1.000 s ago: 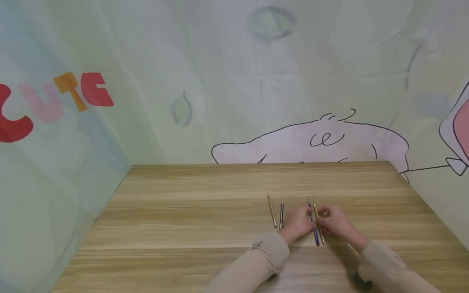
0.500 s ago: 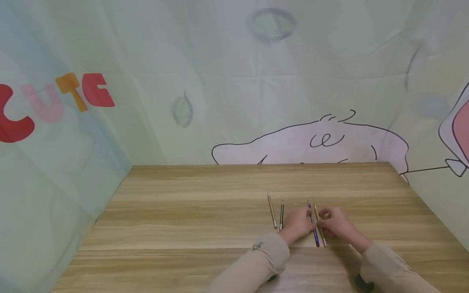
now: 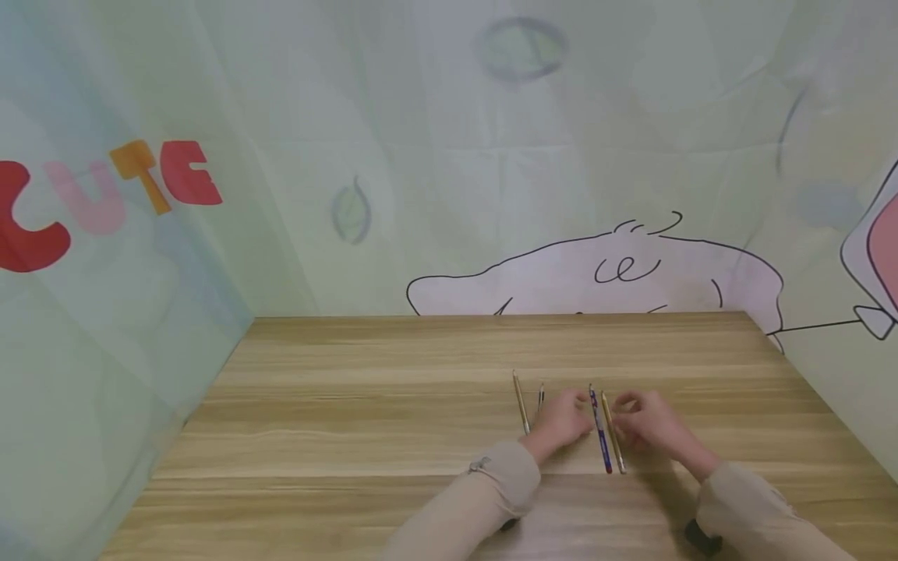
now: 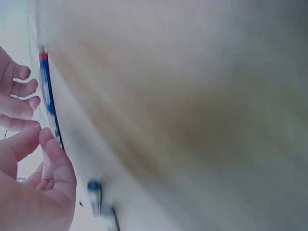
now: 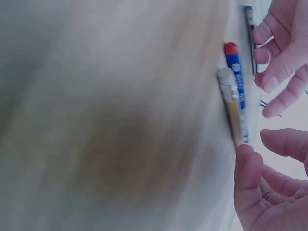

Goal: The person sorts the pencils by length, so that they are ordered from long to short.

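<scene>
– What has that person got in their grasp?

– Nothing that I can see. The right hand [image 3: 648, 425] is loose, thumb and forefinger parted, the fingertips just beside the yellow pencil [image 3: 613, 436]; whether they brush it I can't tell

– And the left hand [image 3: 561, 418]?

– Let go as well. Its thumb and forefinger come close together with no pencil in them, and a narrow strip of table [image 3: 316, 436] shows between that hand and the blue pencil [image 3: 601, 432]

– So the blue and the yellow lie between the two hands?

– Yes, side by side, nearly parallel, points towards the back wall. The blue one has a red end nearest the person, the yellow one a pale eraser

– Any more pencils?

– Two, on the far side of the left hand: a dark pencil [image 3: 541, 395], its lower part hidden behind the hand, and beyond it a gold-brown pencil [image 3: 521, 399], leaning a little

– Those are beige sleeves [image 3: 484, 499] on both arms

– And past the table's back edge hangs a pale printed backdrop [image 3: 435, 156], with a lilac cartoon figure [image 3: 547, 276] in the middle and CUTE lettering [image 3: 136, 175] at the left
</scene>
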Motion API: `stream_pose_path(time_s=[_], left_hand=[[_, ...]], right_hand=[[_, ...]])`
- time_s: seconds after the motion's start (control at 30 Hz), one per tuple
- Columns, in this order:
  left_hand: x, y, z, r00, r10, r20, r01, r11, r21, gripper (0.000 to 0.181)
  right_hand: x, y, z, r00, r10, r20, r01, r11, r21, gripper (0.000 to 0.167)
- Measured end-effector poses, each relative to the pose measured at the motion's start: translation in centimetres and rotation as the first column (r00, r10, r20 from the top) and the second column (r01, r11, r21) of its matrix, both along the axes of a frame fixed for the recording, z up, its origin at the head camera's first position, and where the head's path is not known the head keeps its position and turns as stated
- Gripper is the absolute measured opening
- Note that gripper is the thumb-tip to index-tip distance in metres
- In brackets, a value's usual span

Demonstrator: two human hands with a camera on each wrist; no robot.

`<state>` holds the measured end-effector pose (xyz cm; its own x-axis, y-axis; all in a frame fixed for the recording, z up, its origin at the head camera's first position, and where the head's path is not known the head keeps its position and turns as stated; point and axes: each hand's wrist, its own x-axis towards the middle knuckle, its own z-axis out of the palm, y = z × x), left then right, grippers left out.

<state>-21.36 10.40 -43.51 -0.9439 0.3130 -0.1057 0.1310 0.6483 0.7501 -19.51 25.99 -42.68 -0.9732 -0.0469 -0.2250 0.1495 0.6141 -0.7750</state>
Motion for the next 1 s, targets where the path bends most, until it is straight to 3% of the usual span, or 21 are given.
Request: stream_pose_path(time_s=[0.23,0.4,0.53,0.77,1.0], left_hand=[[-1.5,-2.5,0.6,1.000,0.017,0.010,-0.018,0.997,0.079,0.038],[-2.6,-4.6,0.9,0.998,0.044,-0.036,-0.043,0.999,0.029,0.033],[-3.3,-5.8,1.1,0.996,0.077,-0.045,-0.075,0.996,0.044,0.030],[-3.6,-7.2,0.7,0.987,0.147,-0.057,-0.146,0.989,0.029,0.030],[-3.2,-7.4,0.1,0.982,0.176,-0.069,-0.178,0.984,-0.024,0.035]], right_hand=[[-1.0,-0.3,1.3,0.999,0.008,-0.045,-0.007,1.000,0.012,0.042],[-2.0,-1.5,1.7,0.998,0.008,-0.055,-0.009,1.000,-0.014,0.045],[-2.6,-2.7,1.7,0.999,0.019,-0.034,-0.022,0.997,-0.068,0.047],[-3.4,-5.1,0.9,0.999,0.052,0.010,-0.051,0.991,-0.124,0.046],[-3.9,-7.1,-0.5,0.999,0.049,-0.005,-0.049,0.994,-0.098,0.039]])
